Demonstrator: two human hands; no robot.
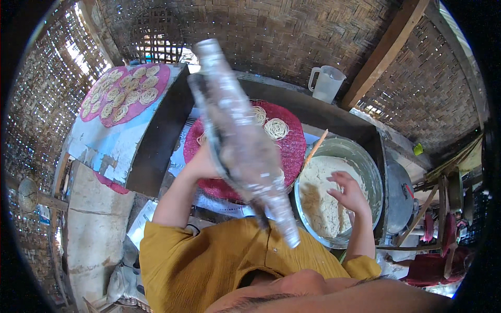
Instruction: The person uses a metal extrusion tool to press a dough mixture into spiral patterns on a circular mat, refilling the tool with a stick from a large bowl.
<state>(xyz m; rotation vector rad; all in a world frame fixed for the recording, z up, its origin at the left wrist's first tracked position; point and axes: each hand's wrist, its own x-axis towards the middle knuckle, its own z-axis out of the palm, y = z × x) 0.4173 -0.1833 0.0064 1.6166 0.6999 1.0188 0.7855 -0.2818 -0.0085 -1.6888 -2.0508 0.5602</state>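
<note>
A long tool (232,117), wide in the middle with narrow ends wrapped in shiny clear plastic, is held up at a tilt in front of me. My left hand (202,163) grips it from its left side; the fingers are hidden behind it. Below lies a round red cloth mat (289,117) with coils of pale noodle-like strands (276,129), partly covered by the tool. To the right, my right hand (348,193) is over a big metal basin (373,161) of pale dough (334,216). Its fingers are apart and hold nothing.
A wooden stick (317,147) leans on the basin's rim. At the far left, a pink mat (116,119) with several coils lies on a worn blue-white board (99,141). A clear plastic jug (327,83) stands at the back, and a dark round lid (397,195) is right of the basin.
</note>
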